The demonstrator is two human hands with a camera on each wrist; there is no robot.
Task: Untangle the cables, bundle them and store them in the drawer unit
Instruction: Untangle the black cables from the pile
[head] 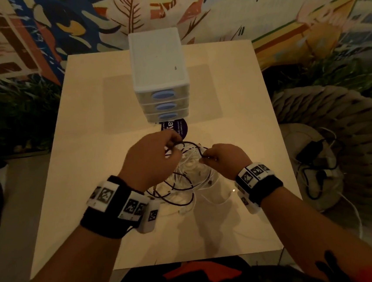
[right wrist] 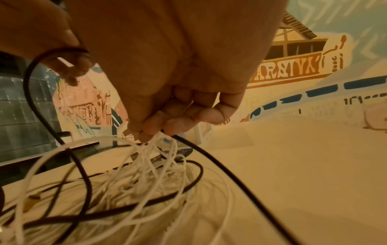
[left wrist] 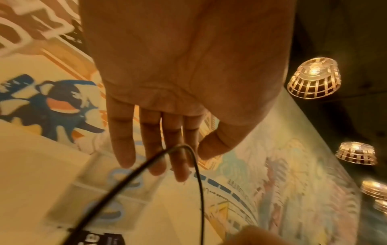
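A tangle of white cables (head: pixel 189 163) and a black cable (head: pixel 192 143) lies mid-table on the light table (head: pixel 95 195). My left hand (head: pixel 174 145) is raised over the heap, and a loop of the black cable (left wrist: pixel 201 190) hangs pinched between its thumb and fingers (left wrist: pixel 180 172). My right hand (head: pixel 204 157) has its fingers (right wrist: pixel 159 127) curled and pinches a bunch of white cables (right wrist: pixel 136 174) together with the black cable (right wrist: pixel 230 175). The white drawer unit (head: pixel 159 75) stands behind the heap with its three blue-handled drawers closed.
A purple card (head: pixel 174 128) lies at the foot of the drawer unit. Right of the table, a woven pouf (head: pixel 349 125) and a cushion holding a black charger (head: pixel 311 151) with its leads. A painted wall stands behind the table. Lamps (left wrist: pixel 314 77) hang overhead.
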